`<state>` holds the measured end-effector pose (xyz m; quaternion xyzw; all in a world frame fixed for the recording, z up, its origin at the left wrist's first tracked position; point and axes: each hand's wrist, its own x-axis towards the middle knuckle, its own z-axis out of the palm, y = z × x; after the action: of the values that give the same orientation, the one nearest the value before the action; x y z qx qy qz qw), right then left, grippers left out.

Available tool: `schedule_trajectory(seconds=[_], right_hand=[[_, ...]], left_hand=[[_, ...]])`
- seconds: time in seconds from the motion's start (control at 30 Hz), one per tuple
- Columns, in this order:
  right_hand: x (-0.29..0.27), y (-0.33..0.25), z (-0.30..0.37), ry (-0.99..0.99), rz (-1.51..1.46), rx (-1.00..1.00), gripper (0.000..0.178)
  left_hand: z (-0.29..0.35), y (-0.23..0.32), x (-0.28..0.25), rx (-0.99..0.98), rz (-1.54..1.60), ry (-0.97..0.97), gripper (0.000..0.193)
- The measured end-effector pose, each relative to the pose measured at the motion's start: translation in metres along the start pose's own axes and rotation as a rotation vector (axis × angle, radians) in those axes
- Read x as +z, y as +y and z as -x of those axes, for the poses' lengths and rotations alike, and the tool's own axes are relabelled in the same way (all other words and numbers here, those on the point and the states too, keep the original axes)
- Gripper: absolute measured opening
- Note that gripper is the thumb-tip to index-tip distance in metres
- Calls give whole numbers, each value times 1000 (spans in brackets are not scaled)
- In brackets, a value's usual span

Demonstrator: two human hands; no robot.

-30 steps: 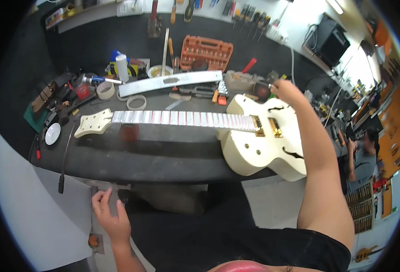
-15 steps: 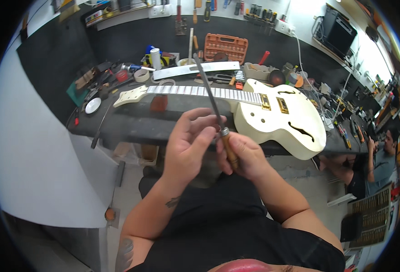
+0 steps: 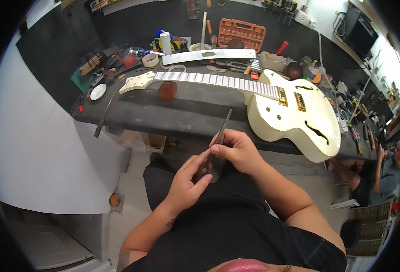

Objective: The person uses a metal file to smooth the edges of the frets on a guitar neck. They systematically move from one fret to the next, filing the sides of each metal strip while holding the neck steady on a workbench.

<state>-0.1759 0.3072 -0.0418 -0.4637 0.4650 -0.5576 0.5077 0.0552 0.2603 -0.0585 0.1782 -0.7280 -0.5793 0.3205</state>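
Note:
In front of my lap I hold a slim dark metal file [image 3: 224,124], tilted with its tip up and to the right. My right hand [image 3: 238,152] pinches the blade between thumb and fingers. Lower down, my left hand [image 3: 187,185] is closed around the file's lower part, and the wooden handle is hidden. Beyond my hands, a cream hollow-body guitar [image 3: 272,124] lies face up on the bench, body at the right. Its neck rests on a brown block [image 3: 167,90], and pale strips cover the fretboard [image 3: 213,80].
The dark workbench [image 3: 136,111] runs across in front of me. A long thin tool [image 3: 102,120] lies at its left edge by a white dish [image 3: 98,92]. Behind the neck are a long white straightedge [image 3: 186,57] and an orange socket case [image 3: 241,34]. Another person [image 3: 386,174] sits at far right.
Both hands have come down toward my lap with the file. My right hand has gone from the wooden handle to the blade, and my left hand has closed on the lower part.

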Motion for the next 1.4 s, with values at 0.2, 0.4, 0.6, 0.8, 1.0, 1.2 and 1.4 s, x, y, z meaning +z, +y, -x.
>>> schedule_trajectory(seconds=[0.2,0.4,0.6,0.8,1.0,1.2,1.4], right_hand=[[-14,37,-55,-94,-153,139,19],[-60,66,-181,144,-336,43,19],[-43,81,-239,215,-610,-57,52],[-44,78,-235,274,-923,-157,62],[-38,85,-243,364,-789,-209,52],[-41,70,-234,426,-803,-175,48],[-33,69,-236,418,-780,-192,48]], left_hand=[[4,9,-29,-251,-191,54,63],[-58,18,-53,-43,-822,353,47],[-135,9,-56,-75,-1077,315,38],[-152,13,-40,-308,-1058,338,36],[-257,-24,-73,-159,-1185,264,39],[-185,-15,-48,-193,-1100,303,38],[-183,0,-64,-299,-1123,321,44]])
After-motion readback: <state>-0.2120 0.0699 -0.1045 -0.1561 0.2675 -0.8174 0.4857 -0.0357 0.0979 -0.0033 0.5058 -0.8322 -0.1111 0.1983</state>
